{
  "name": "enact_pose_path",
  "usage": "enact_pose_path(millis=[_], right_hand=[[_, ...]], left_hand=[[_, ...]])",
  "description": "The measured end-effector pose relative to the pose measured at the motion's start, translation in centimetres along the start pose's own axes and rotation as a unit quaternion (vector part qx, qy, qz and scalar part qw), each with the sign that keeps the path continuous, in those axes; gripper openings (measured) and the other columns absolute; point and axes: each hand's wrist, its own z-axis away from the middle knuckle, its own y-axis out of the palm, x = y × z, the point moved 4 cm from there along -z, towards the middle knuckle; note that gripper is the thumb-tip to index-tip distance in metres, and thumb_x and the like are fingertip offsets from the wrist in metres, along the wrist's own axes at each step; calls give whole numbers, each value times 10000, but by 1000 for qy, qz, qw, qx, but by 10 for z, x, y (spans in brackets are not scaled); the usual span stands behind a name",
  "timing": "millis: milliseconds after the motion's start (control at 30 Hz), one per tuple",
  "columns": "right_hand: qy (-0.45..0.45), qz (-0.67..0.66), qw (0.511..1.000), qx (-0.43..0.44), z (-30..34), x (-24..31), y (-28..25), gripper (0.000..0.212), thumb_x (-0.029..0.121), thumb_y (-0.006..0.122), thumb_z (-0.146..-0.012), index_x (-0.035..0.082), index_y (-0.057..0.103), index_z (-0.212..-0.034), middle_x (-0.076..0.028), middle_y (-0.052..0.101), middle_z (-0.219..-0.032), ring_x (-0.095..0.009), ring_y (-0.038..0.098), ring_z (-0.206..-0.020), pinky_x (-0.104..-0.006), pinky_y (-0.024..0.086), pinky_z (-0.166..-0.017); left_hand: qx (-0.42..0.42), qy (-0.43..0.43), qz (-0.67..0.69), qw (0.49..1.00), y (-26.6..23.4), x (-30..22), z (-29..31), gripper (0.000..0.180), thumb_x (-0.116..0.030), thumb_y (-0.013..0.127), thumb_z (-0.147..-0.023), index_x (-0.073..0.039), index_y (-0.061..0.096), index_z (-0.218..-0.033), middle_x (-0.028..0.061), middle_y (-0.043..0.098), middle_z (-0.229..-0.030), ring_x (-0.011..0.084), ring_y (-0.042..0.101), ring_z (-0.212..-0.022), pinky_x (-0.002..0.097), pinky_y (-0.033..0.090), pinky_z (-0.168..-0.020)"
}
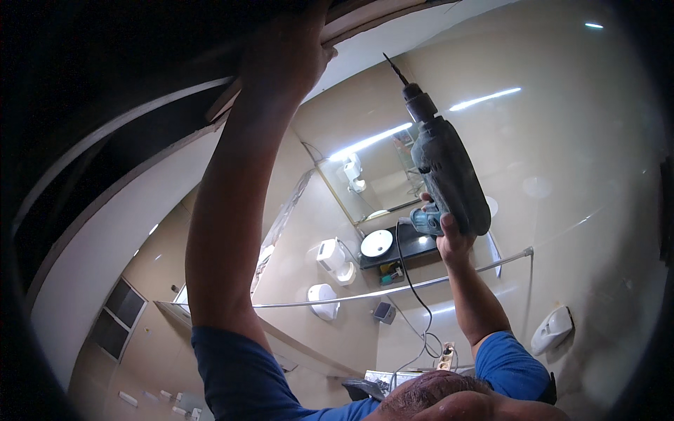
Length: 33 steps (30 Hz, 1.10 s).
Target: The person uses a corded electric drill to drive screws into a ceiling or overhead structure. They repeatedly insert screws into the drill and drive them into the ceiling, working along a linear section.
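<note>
Right hand (455,242) is grasping the drill (453,175), bit (396,69) seemingly not cutting; left hand (291,63), grip unclear, is reaching the wooden-looking edge (372,21) towards twelve o'clock; finished work isn't showing.

Head (428,391): one wide fisheye looks from close by, with the person's hair showing at the lower edge
Arms: near the lens, the left forearm (235,182) looming larger than the right forearm (474,295)
Drill (453,175): near, right of centre
Mirror (379,179): faced across the room, well off (and tilted in the frame)
White panel (133,200): upper left, bowed toward the dark rim
</note>
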Motion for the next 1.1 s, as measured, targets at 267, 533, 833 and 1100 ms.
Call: enact_pose_path(millis=[267, 533, 833, 1100], right_hand=[[-18, 8, 1000, 3, -21, -23, 15, 621, 347, 733, -923, -77, 578, -1349, -215, 712, -1160, -296, 736, -1028, -380, 614, -849], [-34, -23, 999, 3, -24, -33, 16, 619, 347, 738, -921, -79, 586, -1343, -212, 718, -1143, -293, 743, -1011, -376, 623, -829], [-52, -19, 998, 27, -30, -42, 12, 635, 382, 743, -926, -76, 592, -1340, -209, 716, -1153, -298, 740, -1028, -380, 620, -852], [-34, -48, 998, 6, -31, -42, 16, 663, 397, 759, -916, -76, 584, -1346, -214, 691, -1201, -322, 734, -1047, -392, 622, -855]], left_hand=[[128, -106, 15, 986, 2, -4, -9, 644, -289, 847, -830, -48, 569, -1360, 286, 671, -1215, 453, 650, -1145, 537, 501, -1023], [133, -105, -28, 985, 9, -7, -13, 491, -358, 849, -821, 16, 698, -1101, 258, 712, -1071, 428, 667, -1070, 535, 516, -972], [85, -72, -12, 994, -1, -17, -16, 471, -363, 863, -793, 13, 717, -1036, 259, 718, -1026, 444, 690, -981, 525, 542, -920], [81, -86, -42, 992, -14, -25, -14, 448, -340, 863, -791, 23, 721, -1012, 272, 722, -1003, 447, 704, -971, 523, 560, -899]])
